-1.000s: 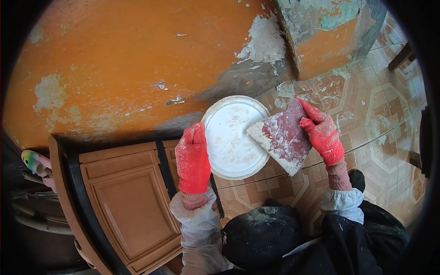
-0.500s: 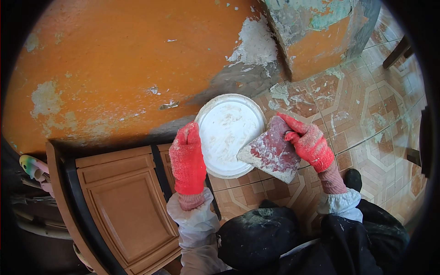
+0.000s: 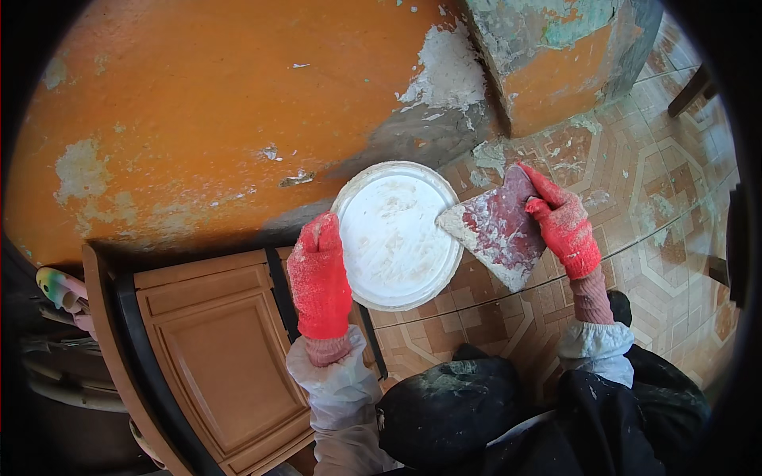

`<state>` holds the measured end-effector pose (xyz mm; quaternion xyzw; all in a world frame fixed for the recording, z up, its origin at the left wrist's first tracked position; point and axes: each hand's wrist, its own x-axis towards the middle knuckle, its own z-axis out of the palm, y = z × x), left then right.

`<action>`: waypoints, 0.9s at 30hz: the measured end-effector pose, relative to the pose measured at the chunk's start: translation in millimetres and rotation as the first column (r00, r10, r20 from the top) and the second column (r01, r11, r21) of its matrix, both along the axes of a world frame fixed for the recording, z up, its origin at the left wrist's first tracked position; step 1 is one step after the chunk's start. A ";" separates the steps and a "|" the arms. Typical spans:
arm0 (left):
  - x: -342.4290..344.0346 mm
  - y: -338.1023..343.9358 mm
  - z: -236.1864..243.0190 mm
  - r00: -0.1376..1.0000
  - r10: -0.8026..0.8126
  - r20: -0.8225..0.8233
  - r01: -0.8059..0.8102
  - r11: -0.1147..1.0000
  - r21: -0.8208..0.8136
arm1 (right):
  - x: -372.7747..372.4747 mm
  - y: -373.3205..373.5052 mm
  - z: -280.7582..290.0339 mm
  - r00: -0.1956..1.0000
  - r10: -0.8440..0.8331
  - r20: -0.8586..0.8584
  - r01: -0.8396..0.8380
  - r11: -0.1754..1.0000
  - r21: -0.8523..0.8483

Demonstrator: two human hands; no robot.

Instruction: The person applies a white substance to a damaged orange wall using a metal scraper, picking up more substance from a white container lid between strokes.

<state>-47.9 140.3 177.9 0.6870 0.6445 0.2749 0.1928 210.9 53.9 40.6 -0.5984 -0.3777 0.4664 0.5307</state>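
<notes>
My left hand [image 3: 320,278], in a red glove, is closed at the left rim of a round white lid [image 3: 393,238]. The lid faces up, its surface smeared with white, putty-like paste; the grip under the rim is hidden. My right hand [image 3: 567,230], also red-gloved, pinches the upper right edge of a broad, flat reddish putty spreader [image 3: 508,226]. White paste crusts the spreader's lower left edge. One corner of it reaches the lid's right rim; whether they touch I cannot tell.
Ahead stands an orange wall [image 3: 222,103] with peeling patches, and a scuffed pillar [image 3: 556,71] juts out at its right. A brown panelled cabinet door [image 3: 230,365] lies to the left. Patterned floor tiles [image 3: 635,238] carry paste splatter. Dark furniture legs [image 3: 689,91] stand far right.
My right hand has drawn the spreader up and to the right, so it overlaps the lid less. My left hand and the lid have shifted slightly left.
</notes>
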 end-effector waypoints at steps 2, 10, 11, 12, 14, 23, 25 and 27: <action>5.0 -0.7 6.7 0.994 0.090 0.059 -0.087 0.995 -0.056 | 6.7 1.1 -5.9 0.994 -0.056 0.096 0.055 0.998 0.009; 0.1 0.7 7.2 0.999 0.040 0.027 -0.039 0.999 -0.016 | -1.6 -0.5 -1.8 0.999 0.038 -0.029 -0.037 0.999 0.008; -1.7 1.2 7.7 0.999 0.037 0.029 -0.037 0.999 -0.017 | 2.7 1.1 2.4 0.999 0.008 0.052 -0.009 1.000 0.015; -4.3 2.2 8.2 0.998 0.050 0.042 -0.049 0.999 -0.023 | 1.9 0.4 2.4 0.999 0.006 0.054 -0.006 1.000 0.014; -6.6 1.9 6.8 0.996 0.070 0.061 -0.068 0.997 -0.024 | 0.2 -0.2 1.5 0.994 0.033 0.109 -0.038 0.998 0.043; 7.0 -9.6 -6.5 0.974 0.161 0.159 -0.159 0.987 -0.022 | -24.6 3.5 0.0 0.981 -0.077 -0.179 0.082 0.996 0.021; 0.8 -16.6 -14.0 0.923 0.146 0.355 -0.174 0.984 0.047 | -25.8 7.4 3.7 0.978 -0.141 -0.154 0.137 0.990 -0.036; 8.2 -25.7 -15.6 0.915 0.148 0.374 -0.184 0.981 0.062 | -26.2 7.9 0.5 0.977 -0.204 -0.065 0.202 0.979 -0.043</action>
